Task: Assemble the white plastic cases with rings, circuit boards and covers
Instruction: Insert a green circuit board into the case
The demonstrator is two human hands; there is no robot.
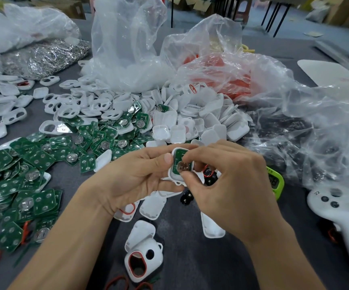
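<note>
A white plastic case (176, 176) is gripped by the left hand (136, 176) — a green circuit board (179, 159) is pinched into it by the right hand (228, 185).

Light: bright, even, from overhead. Shadows: faint, soft, on the grey table (182, 258). Glare: sheen on far plastic bags (127, 42), glints on left circuit boards (29, 185). Edges: bowed, slightly blurred.

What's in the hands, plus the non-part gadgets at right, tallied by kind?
white case: 1
green circuit board: 1
white controller: 1
green timer: 1
Total: 4
</note>
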